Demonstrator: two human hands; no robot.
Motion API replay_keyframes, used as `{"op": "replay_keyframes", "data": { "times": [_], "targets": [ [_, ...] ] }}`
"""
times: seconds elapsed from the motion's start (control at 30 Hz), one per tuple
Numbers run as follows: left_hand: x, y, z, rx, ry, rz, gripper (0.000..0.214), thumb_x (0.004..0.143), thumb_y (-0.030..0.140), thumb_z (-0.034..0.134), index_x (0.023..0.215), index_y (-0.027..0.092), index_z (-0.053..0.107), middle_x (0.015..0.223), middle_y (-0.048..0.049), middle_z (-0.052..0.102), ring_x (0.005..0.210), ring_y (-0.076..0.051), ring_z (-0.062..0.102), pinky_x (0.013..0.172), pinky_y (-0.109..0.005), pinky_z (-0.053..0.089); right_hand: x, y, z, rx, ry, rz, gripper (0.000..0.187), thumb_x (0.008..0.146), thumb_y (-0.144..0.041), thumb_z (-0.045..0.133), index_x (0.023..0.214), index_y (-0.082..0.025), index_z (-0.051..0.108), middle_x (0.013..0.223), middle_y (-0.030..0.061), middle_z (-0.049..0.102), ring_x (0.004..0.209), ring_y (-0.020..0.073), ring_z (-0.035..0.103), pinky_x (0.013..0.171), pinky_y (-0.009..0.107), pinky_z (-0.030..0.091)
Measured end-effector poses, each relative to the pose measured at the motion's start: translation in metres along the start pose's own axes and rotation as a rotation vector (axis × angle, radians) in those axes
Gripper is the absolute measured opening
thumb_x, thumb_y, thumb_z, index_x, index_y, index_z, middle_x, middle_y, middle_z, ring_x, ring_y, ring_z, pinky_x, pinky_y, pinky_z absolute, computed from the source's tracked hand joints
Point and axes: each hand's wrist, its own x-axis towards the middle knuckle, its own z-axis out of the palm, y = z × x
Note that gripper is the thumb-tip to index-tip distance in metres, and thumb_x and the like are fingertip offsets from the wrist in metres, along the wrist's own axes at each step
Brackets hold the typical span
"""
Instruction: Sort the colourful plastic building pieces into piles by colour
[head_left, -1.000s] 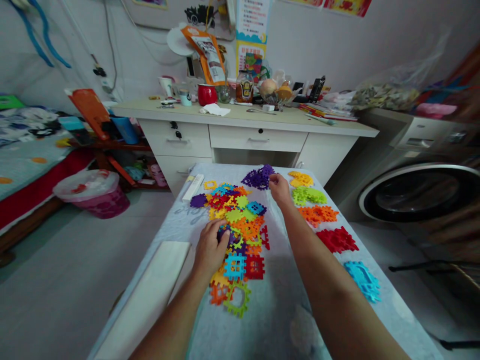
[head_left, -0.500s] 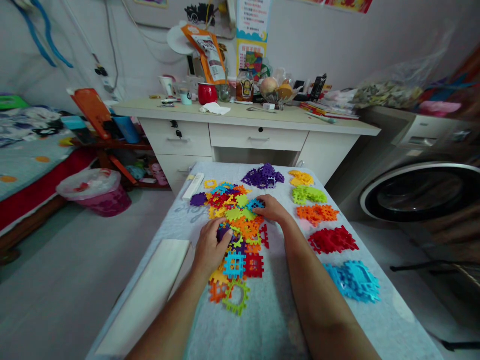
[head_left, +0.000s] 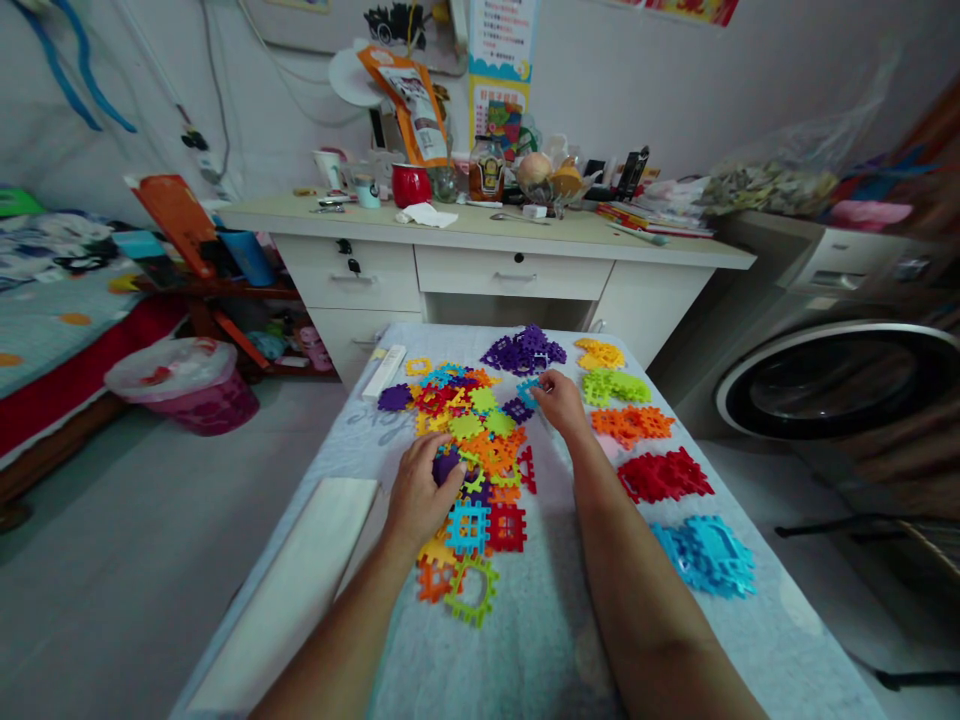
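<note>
My right hand (head_left: pixel 561 404) pinches a blue interlocking tile (head_left: pixel 527 392) above the far right side of a mixed pile of toothed plastic tiles (head_left: pixel 499 455). My left hand (head_left: pixel 421 492) is at the pile's left side, its thumb and fingers curled around a dark purple tile (head_left: pixel 445 464). Another purple tile (head_left: pixel 517 410) lies just below the blue one. Near my left wrist are a blue window-shaped tile (head_left: pixel 468 527), a red window tile (head_left: pixel 508 528) and a green ring-like tile (head_left: pixel 475 592).
Sorted heaps line the table's right: yellow (head_left: pixel 600 354), green (head_left: pixel 615 387), orange (head_left: pixel 631 427), red (head_left: pixel 666 475) and blue (head_left: pixel 706 556). A purple heap (head_left: pixel 523 350) sits at the far end. A white remote (head_left: pixel 384 373) and a white board (head_left: pixel 289 590) lie leftward. Beyond stands a desk (head_left: pixel 517 240).
My right hand has moved right and slightly away from me, lifting the blue tile off the pile. A purple tile beneath is now exposed. My left hand stays nearly still.
</note>
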Motion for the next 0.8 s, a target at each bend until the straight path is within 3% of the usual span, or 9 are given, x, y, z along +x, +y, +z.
{"op": "replay_keyframes", "data": {
  "times": [0.1,0.17,0.27,0.4,0.47,0.63,0.8],
  "targets": [
    [0.001,0.001,0.0,-0.003,0.011,-0.003,0.036,0.081,0.034,0.059,0.115,0.021,0.06,0.123,-0.009,0.062,0.12,-0.025,0.056,0.106,-0.046,0.044,-0.001,0.001,-0.002,-0.158,0.036,0.01,0.006,0.076,-0.018,0.056,0.081,-0.019,0.059,0.08,0.0023,0.058,0.075,0.016,0.052,0.067,0.025,0.037],
    [0.001,0.001,0.0,-0.003,0.006,-0.008,0.036,0.081,0.034,0.059,0.114,0.021,0.06,0.123,-0.0089,0.062,0.12,-0.026,0.056,0.106,-0.046,0.044,-0.003,0.0,-0.003,-0.249,-0.019,0.013,0.008,0.076,-0.016,0.056,0.082,-0.018,0.061,0.086,0.0049,0.06,0.08,0.0168,0.053,0.07,0.026,0.038],
    [0.001,0.0,0.0,0.001,-0.003,-0.014,0.036,0.081,0.034,0.059,0.115,0.021,0.06,0.124,-0.0088,0.061,0.12,-0.025,0.056,0.107,-0.046,0.043,-0.005,-0.002,-0.007,-0.287,-0.204,-0.021,0.01,0.075,-0.019,0.064,0.086,-0.017,0.064,0.092,0.0066,0.061,0.085,0.0172,0.055,0.075,0.026,0.041],
    [0.001,0.0,0.001,0.0,-0.002,-0.013,0.036,0.081,0.035,0.059,0.114,0.021,0.06,0.124,-0.0089,0.061,0.12,-0.025,0.055,0.107,-0.046,0.043,-0.006,-0.005,-0.019,-0.252,-0.473,-0.044,0.035,0.07,-0.024,0.075,0.103,-0.019,0.064,0.099,0.0048,0.064,0.087,0.0168,0.058,0.078,0.026,0.043],
    [0.001,0.0,0.001,-0.001,-0.002,-0.013,0.036,0.081,0.035,0.059,0.114,0.022,0.06,0.124,-0.009,0.061,0.12,-0.025,0.055,0.106,-0.046,0.043,-0.007,-0.005,-0.024,-0.246,-0.542,-0.025,0.043,0.071,-0.022,0.074,0.111,-0.02,0.062,0.101,0.0042,0.066,0.086,0.0166,0.059,0.078,0.026,0.044],
    [0.0,0.0,0.001,0.002,-0.003,-0.022,0.035,0.081,0.036,0.059,0.114,0.022,0.06,0.124,-0.0088,0.061,0.12,-0.026,0.055,0.107,-0.046,0.042,-0.008,-0.011,-0.023,-0.365,-0.526,-0.07,0.049,0.073,-0.017,0.069,0.121,-0.016,0.059,0.121,0.0115,0.062,0.1,0.0207,0.059,0.088,0.029,0.044],
    [0.001,0.002,0.0,-0.009,-0.021,-0.025,0.035,0.082,0.036,0.058,0.113,0.021,0.06,0.123,-0.009,0.061,0.119,-0.025,0.055,0.107,-0.045,0.042,-0.006,-0.024,-0.029,-0.442,-0.482,-0.094,0.052,0.071,-0.018,0.069,0.123,-0.017,0.06,0.122,0.0138,0.061,0.107,0.0259,0.058,0.092,0.034,0.043]
  ]
}}
